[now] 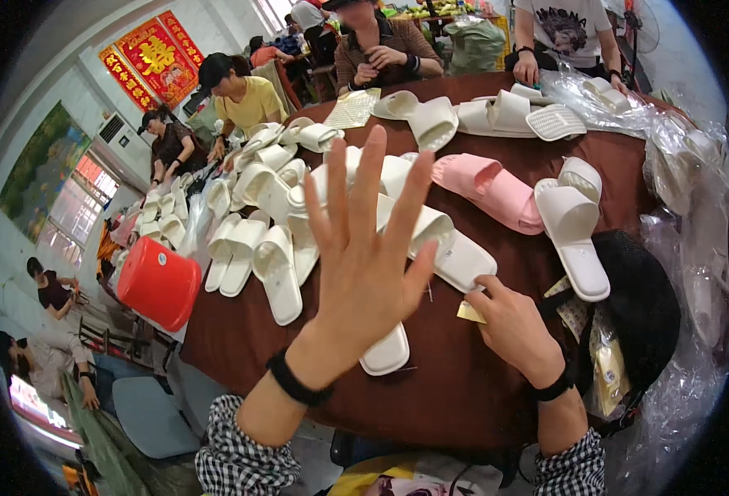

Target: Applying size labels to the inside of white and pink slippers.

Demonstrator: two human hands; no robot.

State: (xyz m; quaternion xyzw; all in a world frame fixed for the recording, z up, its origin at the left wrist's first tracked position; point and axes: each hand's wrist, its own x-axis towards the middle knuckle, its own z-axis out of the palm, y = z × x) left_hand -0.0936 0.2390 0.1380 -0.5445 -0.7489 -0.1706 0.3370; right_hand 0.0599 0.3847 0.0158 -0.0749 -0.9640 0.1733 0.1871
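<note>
The round brown counter (pixel 497 388) carries a crowded heap of white slippers (pixel 275 263) and one pink pair (pixel 490 190). The left hand (pixel 364 256) is raised above them, its grip wide and empty; lowered carelessly it could sweep slippers off the edge. The right hand (pixel 515 326) pinches a small yellowish tag (pixel 469 312) near a slipper; the light hold may let it slip
</note>
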